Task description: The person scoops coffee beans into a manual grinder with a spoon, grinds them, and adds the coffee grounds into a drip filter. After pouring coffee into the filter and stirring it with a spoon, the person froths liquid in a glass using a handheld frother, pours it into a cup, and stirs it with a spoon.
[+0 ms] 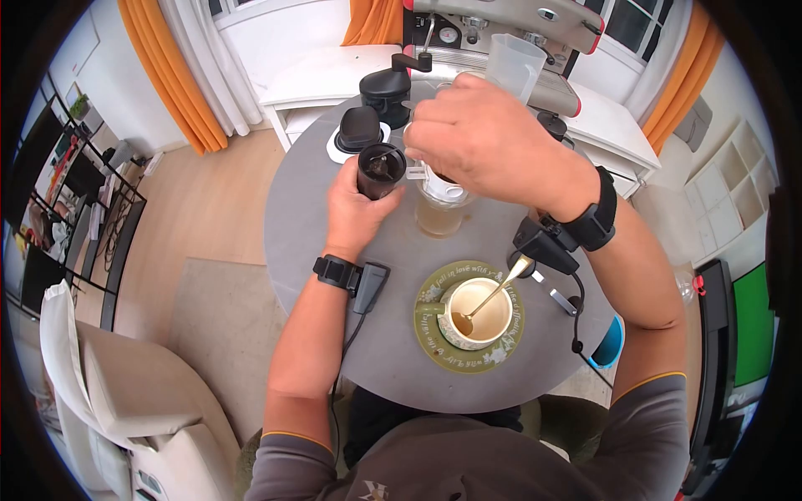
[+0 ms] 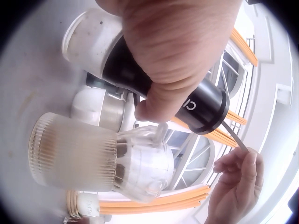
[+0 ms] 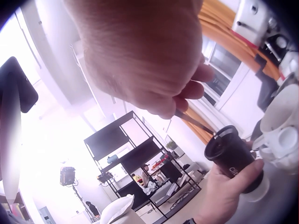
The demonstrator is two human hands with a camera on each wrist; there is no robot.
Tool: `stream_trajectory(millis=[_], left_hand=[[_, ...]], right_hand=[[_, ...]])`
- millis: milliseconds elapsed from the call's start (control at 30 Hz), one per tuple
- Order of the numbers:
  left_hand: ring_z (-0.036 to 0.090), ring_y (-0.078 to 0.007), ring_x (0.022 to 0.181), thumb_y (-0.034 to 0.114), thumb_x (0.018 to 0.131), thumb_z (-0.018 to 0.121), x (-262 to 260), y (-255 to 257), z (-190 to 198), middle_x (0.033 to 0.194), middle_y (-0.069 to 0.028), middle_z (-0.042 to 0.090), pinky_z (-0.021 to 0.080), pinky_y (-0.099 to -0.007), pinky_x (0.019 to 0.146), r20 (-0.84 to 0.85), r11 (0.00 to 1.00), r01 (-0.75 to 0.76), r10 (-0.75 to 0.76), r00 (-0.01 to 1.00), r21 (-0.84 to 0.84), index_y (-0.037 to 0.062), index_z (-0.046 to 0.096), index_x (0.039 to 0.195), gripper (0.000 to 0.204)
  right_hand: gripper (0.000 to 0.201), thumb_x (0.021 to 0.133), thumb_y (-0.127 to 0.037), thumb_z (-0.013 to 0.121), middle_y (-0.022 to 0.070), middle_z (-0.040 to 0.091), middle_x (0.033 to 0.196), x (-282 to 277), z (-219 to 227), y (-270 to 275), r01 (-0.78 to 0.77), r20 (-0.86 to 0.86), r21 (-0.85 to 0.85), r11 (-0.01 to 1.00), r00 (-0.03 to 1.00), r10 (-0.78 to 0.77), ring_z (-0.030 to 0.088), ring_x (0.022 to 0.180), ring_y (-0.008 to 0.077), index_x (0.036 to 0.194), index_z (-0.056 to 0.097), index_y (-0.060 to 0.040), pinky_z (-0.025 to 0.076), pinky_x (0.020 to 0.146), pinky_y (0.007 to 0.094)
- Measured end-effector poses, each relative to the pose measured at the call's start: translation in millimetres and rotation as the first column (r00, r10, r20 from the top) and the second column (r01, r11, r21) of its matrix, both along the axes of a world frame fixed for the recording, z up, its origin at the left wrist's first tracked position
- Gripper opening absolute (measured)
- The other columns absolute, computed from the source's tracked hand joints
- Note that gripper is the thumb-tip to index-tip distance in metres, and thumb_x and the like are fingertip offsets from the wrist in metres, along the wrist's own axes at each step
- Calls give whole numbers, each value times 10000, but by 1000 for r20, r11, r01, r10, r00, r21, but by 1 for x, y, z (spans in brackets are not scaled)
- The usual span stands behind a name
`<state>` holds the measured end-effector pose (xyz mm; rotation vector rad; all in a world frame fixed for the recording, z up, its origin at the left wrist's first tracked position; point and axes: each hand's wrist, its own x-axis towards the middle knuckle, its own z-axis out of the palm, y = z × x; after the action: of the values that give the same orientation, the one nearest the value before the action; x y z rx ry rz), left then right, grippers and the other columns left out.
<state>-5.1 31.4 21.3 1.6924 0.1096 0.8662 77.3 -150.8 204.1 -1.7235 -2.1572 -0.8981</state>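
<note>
In the head view, my left hand (image 1: 351,213) grips an upright black cylindrical cup (image 1: 374,185) with dark grounds visible inside. White lettering shows on its side (image 3: 233,171) in the right wrist view. My right hand (image 1: 493,142) is raised above and to the right of it, palm down. Its fingers pinch a thin metal handle (image 2: 236,138) that slants into the cup's mouth; the lower end is hidden inside. Close to the right of the cup, below my right hand, a white dripper (image 1: 443,192) sits on a ribbed glass server (image 1: 439,220) with pale liquid.
Nearer me, a patterned cup (image 1: 480,321) with a gold spoon (image 1: 505,284) rests on a green saucer (image 1: 434,346). Behind are a black hand grinder (image 1: 386,93), a black lid-like piece (image 1: 359,127) on white, a clear pitcher (image 1: 511,68) and an espresso machine (image 1: 568,17).
</note>
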Motion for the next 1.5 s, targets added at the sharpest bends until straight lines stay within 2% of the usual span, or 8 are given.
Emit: stream_trajectory(millis=[133,233,633,967,1033,1233,1333,1500], left_hand=[[656,-143,946,69,734,865,1,1,-5,1066,-43,701,536,-317,871,11,1000,-11,11,1000,-17,57,635,1157,481],[660,-153,969,69,735,863,1,2,-4,1081,-45,700,536,-321,884,5,1000,5,-5,1000,-2,55,635,1173,494],[663,-165,1008,51,732,862,6,-1,-7,1120,-47,685,536,-319,922,131,996,86,-82,988,-28,43,628,1198,522],[659,-202,1023,60,729,864,-1,-3,0,1126,-66,671,534,-336,922,74,994,-18,10,997,105,47,631,1193,520],[657,-205,1031,61,725,865,0,-3,1,1130,-69,670,532,-339,927,102,992,11,-23,994,124,46,631,1193,523],[655,-233,1044,27,712,856,-3,-3,2,1135,-72,669,528,-349,942,123,984,-57,36,992,172,49,627,1205,544],[653,-237,1056,18,708,857,-1,-3,0,1152,-74,668,525,-353,954,169,996,10,-25,985,88,51,623,1216,561],[647,-224,1085,-3,710,858,-3,-5,4,1194,-75,660,523,-355,971,208,995,-16,-4,978,97,56,618,1225,571]], right_hand=[[122,832,-85,721,23,550,761,-6,11,-5,-22,-4,118,993,1000,23,577,747,248,844,602,-106,432,719,375],[114,831,-91,730,30,556,766,-6,-5,-3,41,24,-61,997,999,-40,578,752,258,876,626,-102,439,729,384],[164,781,-81,753,27,514,740,-23,9,-17,1,10,74,997,1000,-2,554,722,239,840,600,-95,448,708,368],[150,710,-89,704,23,468,712,-25,-1,-15,-30,71,123,992,997,21,518,690,228,778,571,-105,428,695,347],[155,728,-113,737,20,496,726,-22,-12,-12,36,126,-57,998,992,-28,533,709,231,795,598,-101,438,714,353],[147,789,-132,782,18,575,799,-23,-2,-17,-17,-90,178,984,995,34,573,772,230,886,677,-98,450,746,355],[147,791,-117,778,25,594,805,-18,-18,-10,-28,-73,21,999,997,30,581,762,237,902,684,-97,453,735,369],[136,796,-88,760,55,649,831,-31,10,-27,-49,-46,163,985,997,57,596,736,262,915,696,-70,451,713,375]])
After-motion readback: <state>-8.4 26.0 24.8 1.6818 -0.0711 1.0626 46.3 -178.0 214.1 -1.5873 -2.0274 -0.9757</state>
